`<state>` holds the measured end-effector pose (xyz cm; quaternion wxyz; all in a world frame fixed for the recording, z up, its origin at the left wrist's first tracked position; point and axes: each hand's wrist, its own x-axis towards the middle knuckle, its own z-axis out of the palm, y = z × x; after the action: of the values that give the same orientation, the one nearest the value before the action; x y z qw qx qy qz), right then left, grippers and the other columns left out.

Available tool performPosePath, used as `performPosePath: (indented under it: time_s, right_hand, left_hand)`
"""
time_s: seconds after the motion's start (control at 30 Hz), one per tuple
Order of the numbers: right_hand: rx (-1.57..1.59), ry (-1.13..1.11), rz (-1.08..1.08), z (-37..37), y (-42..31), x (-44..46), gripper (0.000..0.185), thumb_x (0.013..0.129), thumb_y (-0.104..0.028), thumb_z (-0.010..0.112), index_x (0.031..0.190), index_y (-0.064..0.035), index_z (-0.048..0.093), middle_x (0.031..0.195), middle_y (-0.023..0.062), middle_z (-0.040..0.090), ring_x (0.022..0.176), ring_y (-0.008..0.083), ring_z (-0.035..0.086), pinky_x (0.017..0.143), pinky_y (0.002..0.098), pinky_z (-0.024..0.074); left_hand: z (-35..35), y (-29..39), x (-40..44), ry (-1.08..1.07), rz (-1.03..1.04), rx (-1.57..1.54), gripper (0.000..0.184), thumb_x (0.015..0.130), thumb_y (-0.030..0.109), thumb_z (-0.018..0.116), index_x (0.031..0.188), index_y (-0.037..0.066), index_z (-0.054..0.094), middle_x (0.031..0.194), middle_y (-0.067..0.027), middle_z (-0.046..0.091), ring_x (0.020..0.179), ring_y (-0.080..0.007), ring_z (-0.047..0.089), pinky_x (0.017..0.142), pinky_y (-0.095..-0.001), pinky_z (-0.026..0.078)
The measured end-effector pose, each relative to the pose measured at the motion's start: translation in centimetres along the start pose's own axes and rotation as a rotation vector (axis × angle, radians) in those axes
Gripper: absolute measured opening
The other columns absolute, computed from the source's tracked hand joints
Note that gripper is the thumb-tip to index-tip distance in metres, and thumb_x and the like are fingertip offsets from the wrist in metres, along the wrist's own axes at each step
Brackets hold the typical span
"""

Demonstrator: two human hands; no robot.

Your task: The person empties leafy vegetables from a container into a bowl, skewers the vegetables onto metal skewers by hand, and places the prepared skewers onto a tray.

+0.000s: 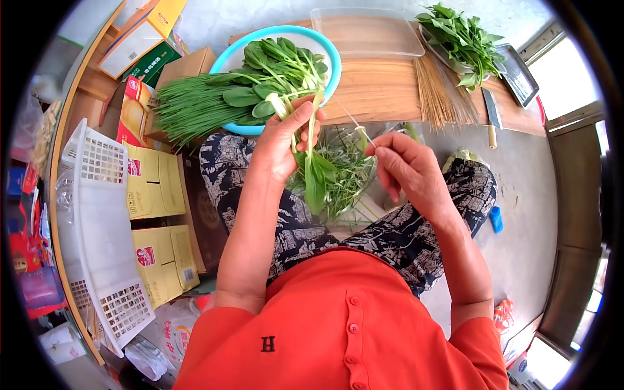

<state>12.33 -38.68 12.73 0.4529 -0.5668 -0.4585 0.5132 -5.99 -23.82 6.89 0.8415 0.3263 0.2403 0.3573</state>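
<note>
My left hand (pixel 286 140) is closed around a few leafy greens (pixel 316 175) with pale stalks, one leaf hanging down below the fingers. A thin bamboo skewer (pixel 351 117) is pinched in my right hand (pixel 409 169), its far end pointing up and left toward the greens. A small pale green piece (pixel 361 133) shows beside the skewer, close to my right fingertips; I cannot tell whether it is threaded on. Just beyond my left hand stands a blue-rimmed basin (pixel 337 62) holding more leafy greens (pixel 270 75) and long chives (pixel 195 107).
On the wooden board (pixel 377 84) lie a clear plastic tray (pixel 364 32), many loose skewers (pixel 442 91), a heap of green leaves (pixel 465 42) and a knife (pixel 491 114). Green trimmings (pixel 344 185) sit between my knees. Yellow boxes (pixel 156 182) and a white plastic basket (pixel 107 214) stand left.
</note>
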Motion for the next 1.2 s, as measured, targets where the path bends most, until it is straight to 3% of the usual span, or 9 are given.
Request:
performPosePath:
  time_s: [0.13, 0.53, 1.2]
  right_hand:
    - [-0.004, -0.003, 0.056, 0.48, -0.7, -0.41, 0.017, 0.099, -0.014, 0.049, 0.101, -0.001, 0.06, 0.056, -0.0036, 0.048, 0.046, 0.0026, 0.04, 0.044, 0.0193, 0.0307]
    - [-0.03, 0.002, 0.032, 0.69, -0.66, -0.15, 0.019, 0.097, -0.015, 0.05, 0.097, 0.0, 0.061, 0.056, -0.0021, 0.048, 0.049, 0.0038, 0.043, 0.046, 0.0212, 0.0335]
    - [-0.033, -0.003, 0.044, 0.77, -0.87, -0.2, 0.019, 0.098, -0.015, 0.05, 0.096, 0.0002, 0.061, 0.055, -0.0023, 0.049, 0.048, 0.0041, 0.044, 0.045, 0.0211, 0.0341]
  left_hand:
    - [0.28, -0.05, -0.04, -0.023, 0.016, 0.039, 0.033, 0.084, 0.022, 0.072, 0.108, 0.002, 0.061, 0.085, -0.0038, 0.06, 0.059, -0.0065, 0.044, 0.043, -0.018, 0.031]
    - [0.33, -0.33, -0.19, -0.066, 0.012, 0.009, 0.028, 0.083, 0.017, 0.072, 0.108, 0.005, 0.066, 0.083, -0.0037, 0.064, 0.059, -0.006, 0.05, 0.044, -0.0167, 0.034]
    - [0.29, 0.1, -0.1, -0.078, 0.014, 0.065, 0.029, 0.081, 0.018, 0.074, 0.104, 0.003, 0.065, 0.081, -0.0028, 0.062, 0.059, -0.0056, 0.047, 0.045, -0.0172, 0.033]
